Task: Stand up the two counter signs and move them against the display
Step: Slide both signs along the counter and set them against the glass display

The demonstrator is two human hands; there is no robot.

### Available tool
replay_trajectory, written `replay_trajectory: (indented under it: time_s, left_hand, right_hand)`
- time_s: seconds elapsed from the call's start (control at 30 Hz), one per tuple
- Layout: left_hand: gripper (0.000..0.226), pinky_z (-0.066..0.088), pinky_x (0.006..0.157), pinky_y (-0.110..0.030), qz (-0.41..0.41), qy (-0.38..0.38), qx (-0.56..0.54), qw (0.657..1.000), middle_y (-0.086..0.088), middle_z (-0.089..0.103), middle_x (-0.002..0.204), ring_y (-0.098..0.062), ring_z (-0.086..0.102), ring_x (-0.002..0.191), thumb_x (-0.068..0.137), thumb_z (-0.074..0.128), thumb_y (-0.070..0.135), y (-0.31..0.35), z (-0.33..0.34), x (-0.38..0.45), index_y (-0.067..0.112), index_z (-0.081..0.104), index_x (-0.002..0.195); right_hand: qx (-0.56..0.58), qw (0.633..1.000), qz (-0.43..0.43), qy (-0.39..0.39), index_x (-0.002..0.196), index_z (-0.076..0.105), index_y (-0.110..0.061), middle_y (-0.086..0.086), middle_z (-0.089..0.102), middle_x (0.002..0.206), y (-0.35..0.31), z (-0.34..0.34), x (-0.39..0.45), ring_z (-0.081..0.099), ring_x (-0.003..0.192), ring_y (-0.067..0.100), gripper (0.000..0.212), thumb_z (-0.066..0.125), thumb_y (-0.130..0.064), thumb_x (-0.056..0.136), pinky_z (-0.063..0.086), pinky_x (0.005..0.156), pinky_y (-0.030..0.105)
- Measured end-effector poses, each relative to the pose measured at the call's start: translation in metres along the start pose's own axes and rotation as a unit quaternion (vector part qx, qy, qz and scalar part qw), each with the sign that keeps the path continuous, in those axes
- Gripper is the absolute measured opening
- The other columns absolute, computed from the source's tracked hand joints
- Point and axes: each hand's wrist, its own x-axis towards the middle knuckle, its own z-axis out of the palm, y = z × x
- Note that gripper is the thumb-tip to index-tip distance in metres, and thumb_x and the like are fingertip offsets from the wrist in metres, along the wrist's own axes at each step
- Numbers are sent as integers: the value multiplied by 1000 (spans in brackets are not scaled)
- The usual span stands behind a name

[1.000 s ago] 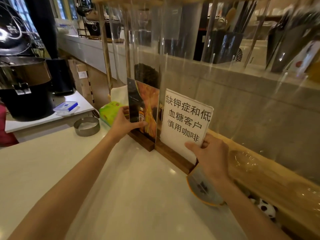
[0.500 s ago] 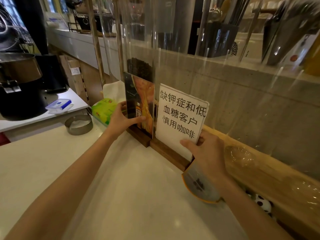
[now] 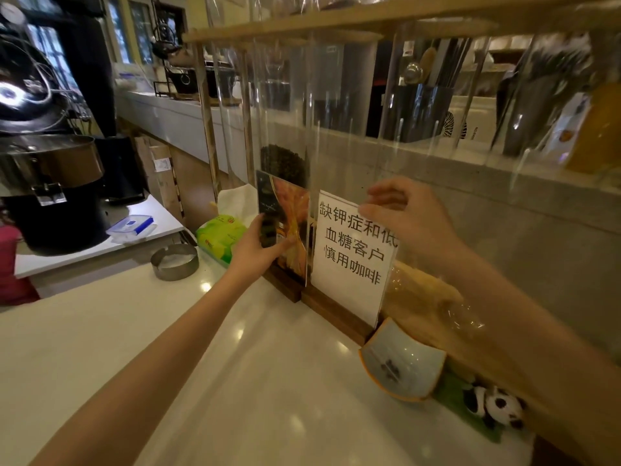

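Note:
Two acrylic counter signs stand upright in dark wooden bases, side by side against the display of clear tubes (image 3: pixel 336 112). The picture sign (image 3: pixel 292 210) is on the left, and my left hand (image 3: pixel 258 250) grips its left edge, thumb on the front. The white sign with black characters (image 3: pixel 349 257) is on the right. My right hand (image 3: pixel 410 216) is at its top right corner, thumb in front and fingers behind, pinching it. One tube behind the picture sign holds dark coffee beans (image 3: pixel 284 163).
A pale bowl with an orange rim (image 3: pixel 403 361) leans against the display's wooden base, beside a panda toy (image 3: pixel 494 405). A green tissue pack (image 3: pixel 218 237) and a metal ring (image 3: pixel 174 262) lie to the left. A roaster machine (image 3: pixel 50 183) stands beyond the white counter (image 3: pixel 235 381).
My right hand rose from the white sign's lower right edge to its top right corner. My left hand stays on the picture sign. Both signs stand closer against the display.

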Motion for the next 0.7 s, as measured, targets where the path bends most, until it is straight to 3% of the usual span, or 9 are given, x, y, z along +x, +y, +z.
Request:
replay_trajectory:
  time_s: [0.13,0.27,0.37,0.43,0.57,0.7]
  left_hand:
    - [53,39,105,-48,-28,-6,3,1000,-9,52,134,-29,48,122,87,47,43,11,0,-3,18,39,133]
    - [45,35,105,-37,-49,-30,3,998,-9,51,136,-25,46,125,92,39,35,7,2,-17,16,43,133]
    - [45,39,99,-34,-63,-62,59,994,-8,53,133,-24,49,121,91,43,31,-6,4,-34,14,42,133]
    - [42,42,94,-31,-81,-64,83,991,-9,55,129,-23,53,115,89,49,24,-18,5,-40,10,46,128]
    - [36,39,83,-22,-93,-36,73,992,-9,59,118,-13,50,96,85,58,17,-27,7,-42,12,53,121]
    - [40,37,86,-20,-97,-27,63,993,-9,58,121,-18,53,107,83,60,12,-30,13,-42,10,52,122]
  right_hand:
    - [-111,989,-61,-77,117,55,-16,-5,57,106,-27,11,37,51,94,7,36,61,-28,83,35,65,9]
    - [-185,968,-95,-142,114,57,-11,7,61,113,-40,38,67,55,96,14,36,60,-28,83,43,70,19]
    - [-245,946,-85,-195,108,61,-3,13,65,105,-44,59,80,61,93,23,38,62,-30,81,51,78,34]
    - [-244,943,-69,-217,100,64,0,13,66,94,-43,71,86,62,83,23,33,64,-27,79,50,68,29]
    - [-258,940,-58,-218,90,67,5,13,61,78,-41,85,93,58,70,22,25,67,-15,76,42,52,22]
    - [-255,945,-52,-197,85,69,4,17,68,83,-40,88,96,64,75,26,19,69,-10,73,45,53,22]
